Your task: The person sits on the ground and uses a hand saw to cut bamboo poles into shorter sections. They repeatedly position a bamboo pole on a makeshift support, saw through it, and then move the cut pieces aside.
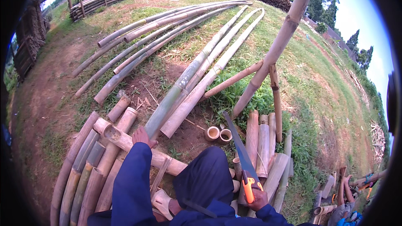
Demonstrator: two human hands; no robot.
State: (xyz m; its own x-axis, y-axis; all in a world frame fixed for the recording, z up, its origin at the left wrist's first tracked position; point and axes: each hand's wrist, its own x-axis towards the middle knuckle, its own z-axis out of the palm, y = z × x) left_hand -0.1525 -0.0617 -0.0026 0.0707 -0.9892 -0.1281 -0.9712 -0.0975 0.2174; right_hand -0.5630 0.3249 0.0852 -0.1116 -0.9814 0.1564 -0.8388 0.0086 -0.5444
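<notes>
My left hand point(143, 137) grips the near end of a long greenish bamboo pole point(173, 93), just above a thick bamboo crosspiece point(161, 159); some of its fingers are hidden. In my right hand point(258, 200) is a handsaw point(241, 150), held by its orange and black handle. Its dark blade points up and away from me, apart from the pole. Beside the greenish pole lies a paler bamboo pole point(197, 94). My bent knee point(205, 173) in dark blue cloth rises between both hands.
Cut bamboo lengths point(83, 171) lie at left, and more short pieces point(264, 142) at right. Two bamboo rings point(212, 133) sit on the soil ahead. A propped bamboo post point(276, 46) slants upward. Long poles point(159, 27) stretch over the grass. Another person's arms point(344, 186) show at lower right.
</notes>
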